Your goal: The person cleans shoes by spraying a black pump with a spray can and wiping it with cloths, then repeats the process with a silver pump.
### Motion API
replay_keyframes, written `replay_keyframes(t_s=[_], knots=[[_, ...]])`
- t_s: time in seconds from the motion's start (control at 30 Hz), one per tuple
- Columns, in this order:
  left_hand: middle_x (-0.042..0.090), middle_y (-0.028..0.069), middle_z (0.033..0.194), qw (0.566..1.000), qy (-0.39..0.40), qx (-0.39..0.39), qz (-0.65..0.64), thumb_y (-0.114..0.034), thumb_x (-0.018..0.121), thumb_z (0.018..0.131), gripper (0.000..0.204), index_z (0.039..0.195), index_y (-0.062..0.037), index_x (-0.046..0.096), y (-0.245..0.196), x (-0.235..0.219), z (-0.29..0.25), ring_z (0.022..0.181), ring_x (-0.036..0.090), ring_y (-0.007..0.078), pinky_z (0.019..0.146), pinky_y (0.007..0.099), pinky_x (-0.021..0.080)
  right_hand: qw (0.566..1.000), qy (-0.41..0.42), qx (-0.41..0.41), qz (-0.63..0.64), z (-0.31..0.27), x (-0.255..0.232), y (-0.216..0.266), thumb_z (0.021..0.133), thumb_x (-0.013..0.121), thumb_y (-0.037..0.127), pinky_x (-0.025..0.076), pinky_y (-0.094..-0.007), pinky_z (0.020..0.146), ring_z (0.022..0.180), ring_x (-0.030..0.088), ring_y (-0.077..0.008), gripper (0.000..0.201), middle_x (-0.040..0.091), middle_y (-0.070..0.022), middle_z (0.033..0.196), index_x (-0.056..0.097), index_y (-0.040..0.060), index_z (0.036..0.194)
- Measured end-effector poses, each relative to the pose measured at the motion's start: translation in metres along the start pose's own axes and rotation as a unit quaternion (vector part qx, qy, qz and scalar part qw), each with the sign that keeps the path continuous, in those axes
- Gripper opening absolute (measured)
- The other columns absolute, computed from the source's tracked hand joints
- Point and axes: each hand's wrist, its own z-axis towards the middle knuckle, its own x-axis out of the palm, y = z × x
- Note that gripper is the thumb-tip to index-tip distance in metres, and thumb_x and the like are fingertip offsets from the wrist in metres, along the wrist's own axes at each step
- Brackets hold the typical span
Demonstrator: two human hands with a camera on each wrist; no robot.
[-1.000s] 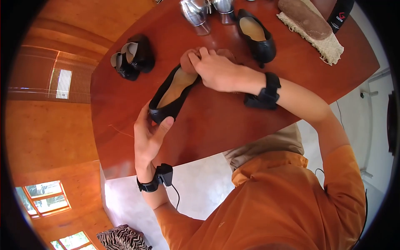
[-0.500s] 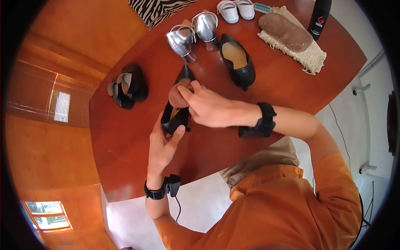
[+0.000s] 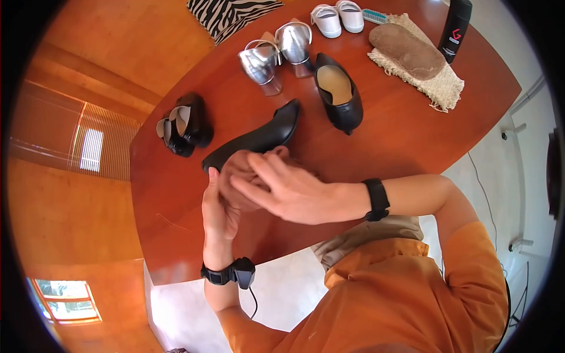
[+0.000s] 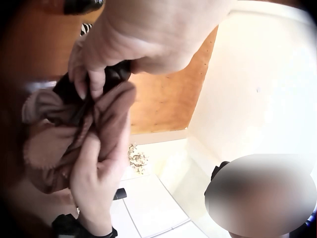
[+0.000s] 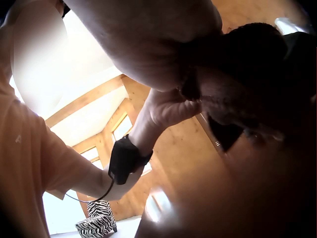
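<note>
A black pointed shoe (image 3: 254,140) is tilted with its outer side up, toe toward the upper right in the head view. My left hand (image 3: 220,213) grips its heel end, thumb against the back. A brownish-pink cloth (image 3: 234,170), bunched in my right hand (image 3: 297,194), lies against the near side of the shoe beside my left fingers. In the left wrist view the folded cloth (image 4: 115,111) hangs between my left hand (image 4: 141,37) and right hand (image 4: 94,171). The matching black shoe (image 3: 338,88) stands upright behind, its tan insole showing.
Silver heeled shoes (image 3: 259,63) and white shoes (image 3: 326,20) stand at the back. Small black shoes (image 3: 193,120) are at the left. Toward the back right are a brown fuzzy pad (image 3: 407,50) on a cream cloth (image 3: 441,88), a teal brush (image 3: 375,16) and a black bottle (image 3: 455,32).
The held shoe has turned from opening upward onto its side, toe swinging right. My right hand has drawn the cloth out of the shoe opening and down to its near side.
</note>
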Motion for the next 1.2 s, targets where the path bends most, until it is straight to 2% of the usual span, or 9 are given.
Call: replay_keyframes(t_s=[0.17, 0.33, 0.4, 0.43, 0.53, 0.73, 0.87, 1.07, 1.2], knots=[[0.061, 0.0136, 0.104, 0.999, -0.023, 0.029, 0.024, -0.039, 0.038, 0.097, 0.048, 0.115, 0.0036, 0.050, 0.000, -0.008, 0.000, 0.088, 0.063, 0.0191, 0.079, 0.0293, 0.054, 0.959, 0.152, 0.238, 0.028, 0.000, -0.011, -0.023, 0.059, 0.065, -0.002, 0.052, -0.0399, 0.068, 0.092, 0.050, -0.0410, 0.077, 0.035, -0.0323, 0.119, 0.031, -0.0072, 0.128], [0.060, 0.0142, 0.110, 0.999, -0.024, 0.019, 0.039, -0.039, 0.036, 0.098, 0.050, 0.118, 0.0045, 0.049, 0.002, -0.004, 0.001, 0.098, 0.061, 0.0200, 0.085, 0.0325, 0.052, 0.996, 0.040, 0.020, -0.080, 0.010, -0.006, 0.010, 0.072, 0.055, 0.011, 0.046, -0.0385, 0.069, 0.082, 0.052, -0.0320, 0.053, 0.043, -0.0288, 0.109, 0.043, -0.0070, 0.121], [0.048, 0.0147, 0.128, 0.997, -0.004, 0.026, 0.068, -0.040, 0.031, 0.099, 0.051, 0.129, 0.0006, 0.039, -0.001, -0.002, 0.000, 0.116, 0.050, 0.0218, 0.093, 0.0366, 0.047, 0.993, 0.092, 0.048, -0.052, 0.014, -0.017, 0.007, 0.069, 0.058, 0.006, 0.049, -0.0410, 0.068, 0.087, 0.052, -0.0359, 0.058, 0.041, -0.0284, 0.111, 0.040, -0.0064, 0.122], [0.059, 0.0151, 0.110, 0.997, -0.044, 0.039, 0.047, -0.039, 0.035, 0.098, 0.050, 0.117, 0.0059, 0.049, 0.001, 0.003, -0.003, 0.101, 0.060, 0.0206, 0.086, 0.0330, 0.051, 0.990, 0.089, 0.108, -0.009, 0.015, -0.015, -0.001, 0.067, 0.060, 0.003, 0.050, -0.0418, 0.069, 0.090, 0.052, -0.0383, 0.061, 0.040, -0.0280, 0.113, 0.038, -0.0060, 0.123], [0.058, 0.0156, 0.110, 0.997, 0.023, 0.037, 0.063, -0.038, 0.036, 0.098, 0.048, 0.115, 0.0057, 0.049, 0.000, -0.017, -0.003, 0.098, 0.060, 0.0218, 0.081, 0.0319, 0.053, 0.956, 0.140, 0.254, 0.040, 0.014, -0.014, -0.033, 0.066, 0.064, -0.003, 0.052, -0.0435, 0.072, 0.099, 0.049, -0.0444, 0.067, 0.037, -0.0269, 0.118, 0.033, -0.0072, 0.125], [0.056, 0.0209, 0.110, 0.990, -0.045, -0.013, -0.135, -0.038, 0.032, 0.099, 0.050, 0.119, 0.0070, 0.043, 0.011, -0.023, 0.005, 0.094, 0.061, 0.0287, 0.084, 0.0338, 0.055, 0.948, 0.048, 0.299, 0.097, 0.013, -0.029, -0.038, 0.074, 0.056, -0.001, 0.049, -0.0427, 0.077, 0.094, 0.053, -0.0430, 0.061, 0.038, -0.0248, 0.120, 0.034, -0.0007, 0.131], [0.052, 0.0259, 0.113, 0.990, -0.055, -0.019, -0.130, -0.038, 0.028, 0.099, 0.053, 0.123, 0.0087, 0.037, 0.017, -0.026, 0.002, 0.097, 0.059, 0.0310, 0.084, 0.0305, 0.056, 0.959, 0.046, 0.275, 0.054, 0.012, -0.031, -0.045, 0.075, 0.055, 0.000, 0.049, -0.0432, 0.076, 0.093, 0.053, -0.0419, 0.060, 0.039, -0.0228, 0.117, 0.034, -0.0015, 0.131], [0.056, 0.0218, 0.106, 0.984, -0.091, -0.038, -0.149, -0.040, 0.028, 0.099, 0.052, 0.119, 0.0062, 0.042, 0.023, -0.042, 0.009, 0.088, 0.061, 0.0267, 0.079, 0.0275, 0.057, 0.963, 0.192, 0.188, -0.008, -0.001, -0.030, -0.024, 0.069, 0.062, 0.001, 0.053, -0.0407, 0.066, 0.095, 0.052, -0.0404, 0.065, 0.040, -0.0244, 0.114, 0.037, -0.0047, 0.128], [0.062, 0.0201, 0.098, 0.978, -0.100, -0.063, -0.174, -0.045, 0.028, 0.098, 0.055, 0.113, 0.0037, 0.049, 0.025, -0.043, 0.010, 0.083, 0.065, 0.0278, 0.073, 0.0299, 0.058, 0.976, 0.178, 0.114, -0.048, -0.004, -0.022, -0.013, 0.061, 0.066, 0.003, 0.053, -0.0381, 0.064, 0.087, 0.053, -0.0363, 0.070, 0.041, -0.0251, 0.115, 0.041, -0.0048, 0.126]])
